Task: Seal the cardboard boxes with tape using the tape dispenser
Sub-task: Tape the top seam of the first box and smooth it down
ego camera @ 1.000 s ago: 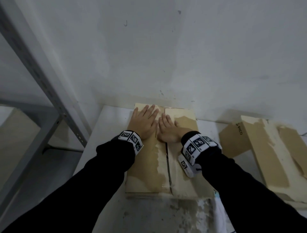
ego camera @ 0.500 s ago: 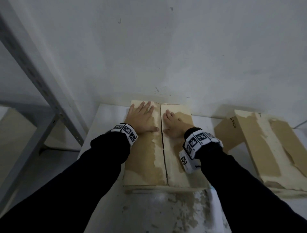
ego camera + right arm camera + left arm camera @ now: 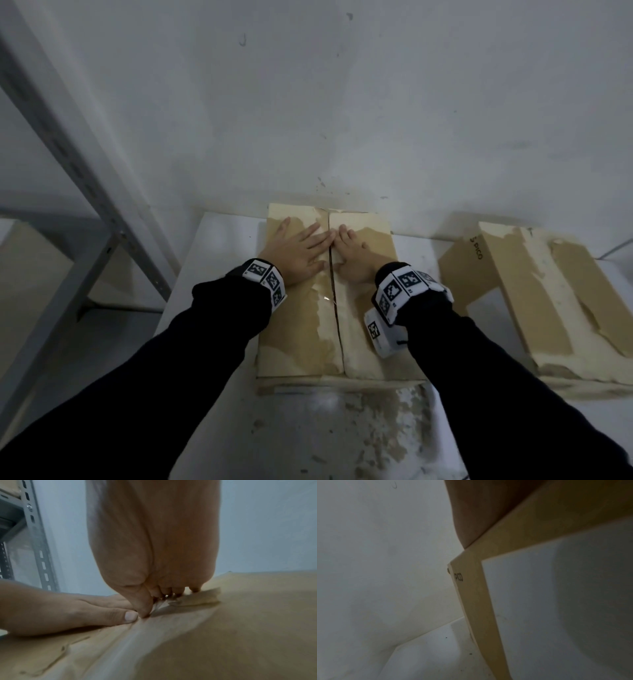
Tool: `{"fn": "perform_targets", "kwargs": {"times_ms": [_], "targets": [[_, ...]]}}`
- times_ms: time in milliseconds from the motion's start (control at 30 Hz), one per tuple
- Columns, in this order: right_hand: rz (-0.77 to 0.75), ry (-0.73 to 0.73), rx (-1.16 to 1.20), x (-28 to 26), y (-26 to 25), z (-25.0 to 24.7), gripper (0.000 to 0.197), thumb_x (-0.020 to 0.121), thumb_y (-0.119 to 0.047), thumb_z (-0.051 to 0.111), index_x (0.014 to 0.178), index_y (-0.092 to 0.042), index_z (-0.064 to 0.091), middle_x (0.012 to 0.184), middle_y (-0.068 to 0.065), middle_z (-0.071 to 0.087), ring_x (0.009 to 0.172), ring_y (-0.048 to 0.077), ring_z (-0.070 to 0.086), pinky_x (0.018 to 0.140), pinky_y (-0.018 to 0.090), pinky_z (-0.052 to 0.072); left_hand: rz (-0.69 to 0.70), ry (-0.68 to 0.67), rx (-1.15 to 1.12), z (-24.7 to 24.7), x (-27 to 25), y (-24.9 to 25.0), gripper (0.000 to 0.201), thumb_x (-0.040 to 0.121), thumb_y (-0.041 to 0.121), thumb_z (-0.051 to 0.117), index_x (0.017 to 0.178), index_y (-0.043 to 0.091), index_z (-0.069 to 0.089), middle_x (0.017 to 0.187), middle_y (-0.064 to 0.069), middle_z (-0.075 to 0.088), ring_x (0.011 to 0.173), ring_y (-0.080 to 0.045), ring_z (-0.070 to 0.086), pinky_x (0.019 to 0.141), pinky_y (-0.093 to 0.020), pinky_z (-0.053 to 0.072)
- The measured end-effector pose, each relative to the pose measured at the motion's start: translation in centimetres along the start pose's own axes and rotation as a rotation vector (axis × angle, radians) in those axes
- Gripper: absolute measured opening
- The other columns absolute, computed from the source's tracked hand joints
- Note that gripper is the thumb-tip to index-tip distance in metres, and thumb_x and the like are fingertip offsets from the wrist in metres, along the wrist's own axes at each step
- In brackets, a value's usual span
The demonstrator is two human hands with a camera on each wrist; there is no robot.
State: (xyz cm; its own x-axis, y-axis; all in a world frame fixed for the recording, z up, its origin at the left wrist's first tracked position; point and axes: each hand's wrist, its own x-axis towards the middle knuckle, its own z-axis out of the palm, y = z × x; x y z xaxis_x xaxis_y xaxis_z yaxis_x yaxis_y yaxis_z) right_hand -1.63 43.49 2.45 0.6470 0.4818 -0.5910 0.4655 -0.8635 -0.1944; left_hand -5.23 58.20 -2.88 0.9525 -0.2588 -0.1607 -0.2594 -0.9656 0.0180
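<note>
A brown cardboard box (image 3: 301,329) with torn, pale patches lies on the white table (image 3: 219,246), its two top flaps meeting at a centre seam (image 3: 334,308). My left hand (image 3: 301,248) lies flat on the left flap, fingers straight. My right hand (image 3: 352,255) presses flat on the right flap, its thumb touching the left thumb at the seam (image 3: 142,615). The left wrist view shows only my palm (image 3: 479,513) on the box's edge (image 3: 477,588). No tape dispenser is in view.
A second worn cardboard box (image 3: 555,301) lies on the table to the right. A grey metal shelf upright (image 3: 85,164) stands at the left, and a white wall (image 3: 342,102) runs right behind the boxes. The near table surface (image 3: 342,428) is scuffed.
Both hands have slid back toward each other and now meet at the seam at the far end of the flaps; half a second ago they lay a little apart.
</note>
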Motion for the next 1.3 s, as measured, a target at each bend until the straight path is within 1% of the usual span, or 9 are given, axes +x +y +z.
{"fn": "perform_targets", "kwargs": {"times_ms": [200,333,500,700,800,967,1100,1167,1300], "targets": [[-0.004,0.016,0.029,-0.3,0.6,-0.4,0.071,0.102,-0.024,0.035,0.151,-0.005,-0.014,0.159,0.012,-0.022,0.148,0.024,-0.015,0.119,0.042,-0.001,-0.082,0.104,-0.091,-0.1,-0.1,0.1,0.067,0.096,0.054,0.019,0.150,0.021,-0.004,0.158,0.005,-0.008,0.146,-0.012,-0.006,0.117,-0.048,-0.006],[0.026,0.034,-0.046,-0.1,0.1,0.1,0.069,0.103,-0.033,0.029,0.151,-0.003,-0.011,0.159,0.011,-0.020,0.148,0.025,-0.013,0.119,0.045,0.002,-0.132,0.059,-0.080,-0.3,0.0,0.2,0.075,0.092,0.061,0.020,0.150,0.018,0.002,0.159,0.001,-0.004,0.146,-0.012,-0.003,0.117,-0.050,-0.003],[0.010,0.021,-0.127,0.3,-0.7,1.0,0.064,0.103,-0.023,0.025,0.151,-0.010,-0.016,0.159,0.007,-0.024,0.148,0.027,-0.016,0.118,0.049,-0.001,-0.122,0.042,-0.077,-0.4,0.1,0.1,0.072,0.094,0.056,0.026,0.150,0.016,0.003,0.159,0.002,-0.005,0.146,-0.010,-0.004,0.117,-0.050,-0.003],[-0.002,-0.085,-0.159,-0.6,-1.2,2.3,0.073,0.100,-0.036,0.026,0.149,-0.007,-0.019,0.155,0.008,-0.031,0.145,0.020,-0.024,0.118,0.042,-0.009,-0.106,0.029,-0.042,-0.6,-0.1,0.2,0.066,0.097,0.047,0.024,0.150,0.015,0.000,0.159,0.003,-0.007,0.146,-0.010,-0.003,0.116,-0.050,-0.002],[0.007,-0.101,-0.156,-0.7,-1.2,2.5,0.068,0.101,-0.035,0.021,0.149,-0.009,-0.019,0.156,0.007,-0.030,0.145,0.018,-0.024,0.117,0.040,-0.011,-0.110,0.012,-0.002,-0.5,0.0,0.3,0.067,0.097,0.047,0.024,0.150,0.014,-0.001,0.159,0.002,-0.007,0.146,-0.011,-0.002,0.115,-0.051,0.000],[0.016,-0.085,-0.207,-1.5,-1.6,2.7,0.066,0.102,-0.038,0.016,0.149,-0.008,-0.018,0.156,0.008,-0.029,0.145,0.019,-0.024,0.117,0.041,-0.012,-0.128,-0.020,-0.001,-0.8,-0.1,0.4,0.065,0.098,0.047,0.022,0.150,0.016,-0.001,0.159,0.004,-0.008,0.146,-0.010,-0.003,0.116,-0.050,0.000],[-0.020,-0.183,-0.254,-4.2,-1.8,4.5,0.067,0.102,-0.042,0.015,0.149,-0.009,-0.019,0.155,0.006,-0.031,0.145,0.019,-0.024,0.117,0.042,-0.010,-0.133,-0.018,-0.014,-0.9,-0.1,0.3,0.065,0.098,0.045,0.024,0.150,0.016,-0.001,0.159,0.004,-0.009,0.146,-0.009,-0.004,0.117,-0.051,-0.001],[-0.030,-0.174,-0.245,-5.0,-1.7,5.6,0.067,0.102,-0.042,0.015,0.149,-0.010,-0.020,0.155,0.004,-0.032,0.145,0.016,-0.025,0.117,0.042,-0.011,-0.125,-0.024,-0.002,-0.8,-0.1,0.5,0.065,0.098,0.045,0.023,0.150,0.016,-0.002,0.159,0.003,-0.009,0.146,-0.010,-0.004,0.117,-0.051,-0.001],[-0.005,-0.151,-0.247,-4.7,-1.7,6.2,0.067,0.102,-0.042,0.016,0.149,-0.011,-0.020,0.155,0.003,-0.031,0.145,0.015,-0.025,0.117,0.042,-0.011,-0.125,-0.117,-0.063,-1.4,-1.1,1.4,0.061,0.100,0.041,0.020,0.150,0.014,-0.001,0.158,0.000,-0.011,0.146,-0.013,-0.005,0.117,-0.049,0.000]]}}
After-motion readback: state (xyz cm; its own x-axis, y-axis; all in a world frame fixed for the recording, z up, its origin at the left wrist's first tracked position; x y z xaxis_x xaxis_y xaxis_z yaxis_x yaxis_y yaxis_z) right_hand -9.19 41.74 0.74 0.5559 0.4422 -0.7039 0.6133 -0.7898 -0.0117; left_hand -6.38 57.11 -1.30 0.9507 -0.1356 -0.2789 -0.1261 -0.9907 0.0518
